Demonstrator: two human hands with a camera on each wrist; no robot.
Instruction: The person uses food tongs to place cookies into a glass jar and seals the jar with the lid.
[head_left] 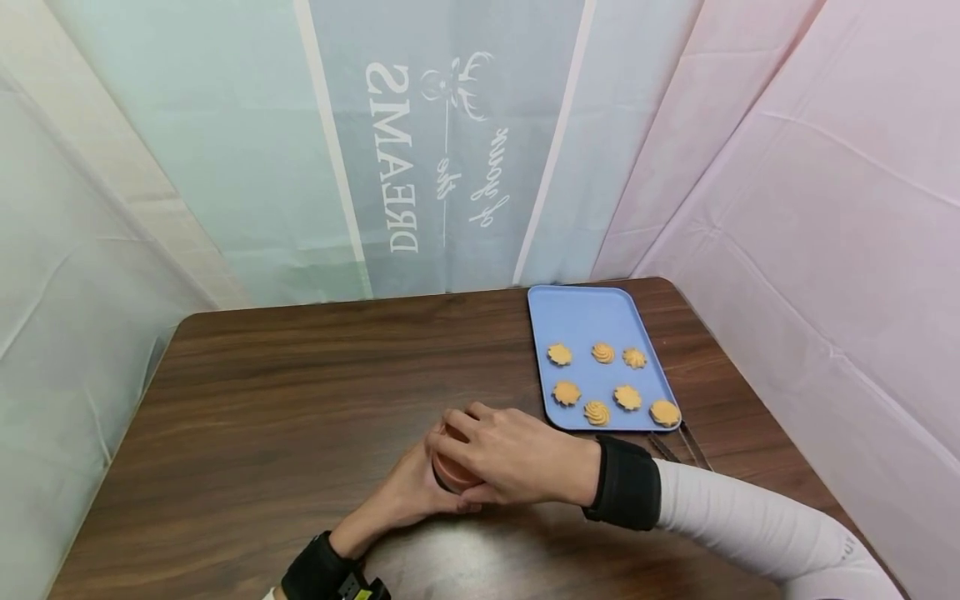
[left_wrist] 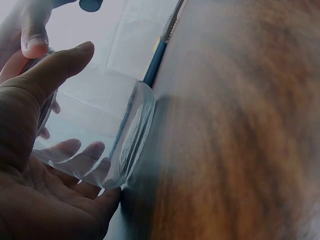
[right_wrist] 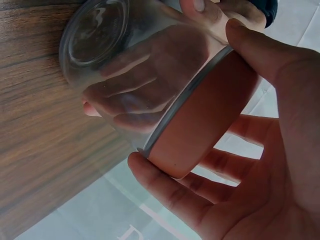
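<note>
A clear jar (left_wrist: 100, 107) with a reddish-brown lid (right_wrist: 205, 117) is between the two hands, near the front middle of the table. My left hand (head_left: 411, 490) grips the jar's body, its fingers curved around the see-through wall in both wrist views. From above, my right hand (head_left: 517, 454) holds the lid, thumb on one side and fingers on the other. The lid sits on the jar's mouth. No contents show through the wall. In the head view the hands hide most of the jar.
A blue tray (head_left: 581, 312) lies at the table's back right, with several piped cookies (head_left: 566, 392) on it. Metal tongs (head_left: 695, 446) lie by its near right corner, partly behind the right forearm. Fabric curtains (head_left: 450, 267) border the wooden table (head_left: 300, 383).
</note>
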